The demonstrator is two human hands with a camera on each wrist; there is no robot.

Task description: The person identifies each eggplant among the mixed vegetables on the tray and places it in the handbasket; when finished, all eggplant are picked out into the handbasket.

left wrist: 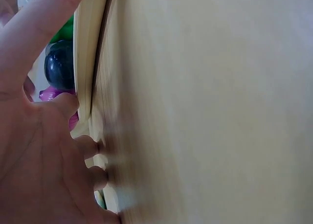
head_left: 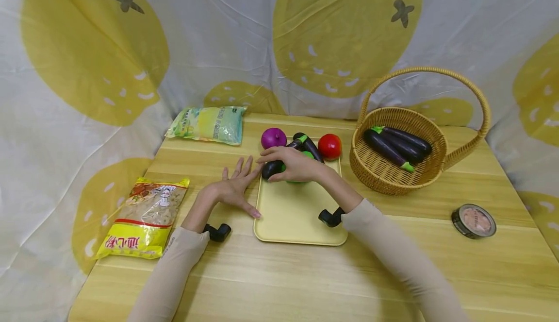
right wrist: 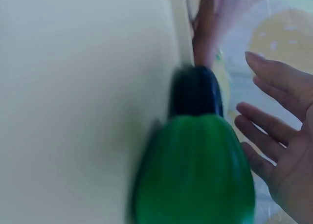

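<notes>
A pale yellow tray (head_left: 301,215) lies on the table. At its far end are two dark eggplants, one nearer (head_left: 271,170) and one farther back (head_left: 312,148), a green bell pepper (right wrist: 195,170), a purple onion (head_left: 273,138) and a red tomato (head_left: 329,146). My left hand (head_left: 236,188) spreads its fingers beside the tray's left edge, thumb tip right at the rim. Over the vegetables, my right hand (head_left: 299,164) reaches leftward with loosely bent fingers and covers part of the pepper. In the right wrist view those fingers stand apart from the pepper and the nearer eggplant.
To the right stands a wicker basket (head_left: 371,174) with a tall handle and several eggplants (head_left: 393,144) inside. A round tin (head_left: 473,221) sits at the right. At left lie a yellow pasta bag (head_left: 144,220) and a green-blue packet (head_left: 209,124). A printed curtain (head_left: 244,35) hangs behind.
</notes>
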